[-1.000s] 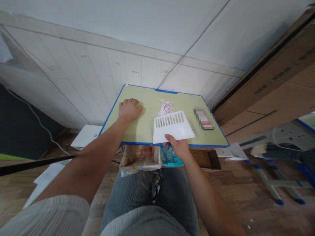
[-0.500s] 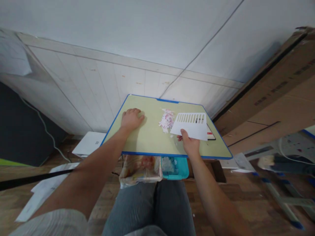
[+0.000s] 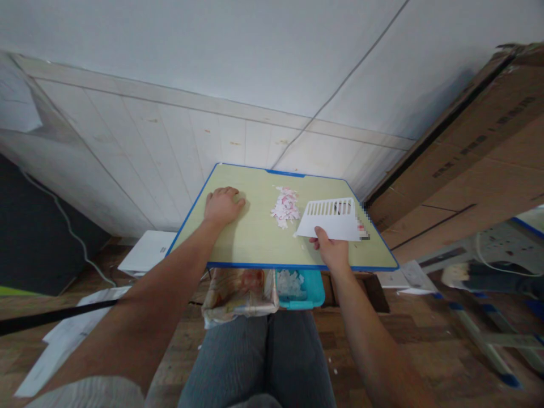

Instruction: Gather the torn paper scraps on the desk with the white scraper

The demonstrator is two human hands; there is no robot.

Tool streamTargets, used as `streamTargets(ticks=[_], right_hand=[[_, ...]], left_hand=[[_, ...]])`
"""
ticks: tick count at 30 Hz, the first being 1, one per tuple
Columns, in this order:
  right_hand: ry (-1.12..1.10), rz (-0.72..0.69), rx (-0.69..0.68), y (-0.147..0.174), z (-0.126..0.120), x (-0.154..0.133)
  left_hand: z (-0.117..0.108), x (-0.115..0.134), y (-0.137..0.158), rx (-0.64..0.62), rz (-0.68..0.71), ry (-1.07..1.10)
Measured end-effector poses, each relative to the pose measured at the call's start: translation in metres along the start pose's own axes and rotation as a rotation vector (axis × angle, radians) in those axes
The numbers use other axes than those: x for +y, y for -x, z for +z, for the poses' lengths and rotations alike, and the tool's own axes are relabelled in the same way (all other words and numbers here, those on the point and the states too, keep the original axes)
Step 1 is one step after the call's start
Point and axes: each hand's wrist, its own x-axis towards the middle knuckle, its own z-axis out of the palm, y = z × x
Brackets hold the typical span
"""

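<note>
My left hand (image 3: 224, 205) lies palm down on the left part of the pale yellow-green tabletop (image 3: 255, 243), fingers spread and holding nothing. My right hand (image 3: 334, 249) grips the near edge of a flat white slotted sheet (image 3: 329, 226), thumb on top. A row of narrow slots runs along the sheet's far edge. To its left, a loose heap of small pink and white pieces (image 3: 284, 208) sits mid-table, with a few scraps beside it. A flat item (image 3: 364, 231) is partly hidden behind the sheet's right side and blurred out.
Under the table's near edge, above my lap, are a plastic-lined container (image 3: 242, 294) and a turquoise bin (image 3: 314, 289) with whitish pieces inside. Large cardboard boxes (image 3: 467, 153) stand at the right. Behind the table is a white wall (image 3: 212, 45) with a cable running down.
The view has shifted slightly, so the scene sits a little further left. My right hand still holds the slotted sheet, tilted slightly differently. My left hand stays on the tabletop.
</note>
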Motion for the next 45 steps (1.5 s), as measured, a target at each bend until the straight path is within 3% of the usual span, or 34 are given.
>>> streamTargets(ticks=[8, 18, 33, 45], right_hand=[[-0.020, 0.067, 0.003, 0.024, -0.023, 0.007], [0.012, 0.062, 0.035, 0.039, -0.034, 0.016], [-0.074, 0.126, 0.010, 0.040, -0.042, 0.005], [-0.056, 0.087, -0.064, 0.039, -0.052, 0.009]], left_hand=[[0.002, -0.003, 0.001, 0.016, 0.007, 0.002], [-0.004, 0.003, 0.002, -0.011, 0.003, -0.070], [-0.001, 0.001, -0.001, 0.010, -0.029, -0.029], [-0.001, 0.001, -0.001, 0.012, -0.034, -0.022]])
